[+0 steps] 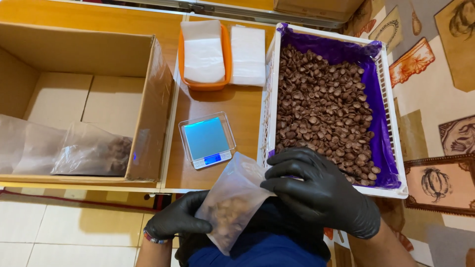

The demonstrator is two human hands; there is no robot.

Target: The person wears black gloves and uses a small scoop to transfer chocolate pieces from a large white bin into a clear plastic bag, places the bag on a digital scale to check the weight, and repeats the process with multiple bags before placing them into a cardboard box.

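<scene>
Both my hands wear black gloves and hold a small clear plastic bag [232,202] partly filled with brown round pieces. My left hand [178,217] grips the bag's lower left side. My right hand [321,190] pinches its upper right edge, just in front of a white crate [391,123] lined with purple plastic and full of the same brown pieces [321,104]. A small digital scale [207,139] with a blue-lit top sits on the wooden table just beyond the bag, with nothing on it.
A large open cardboard box [148,109] at the left holds filled clear bags [91,151]. An orange tray [204,52] with white bags stands at the back, another white stack [248,54] beside it. A patterned cloth [435,99] lies at the right, tiled floor below.
</scene>
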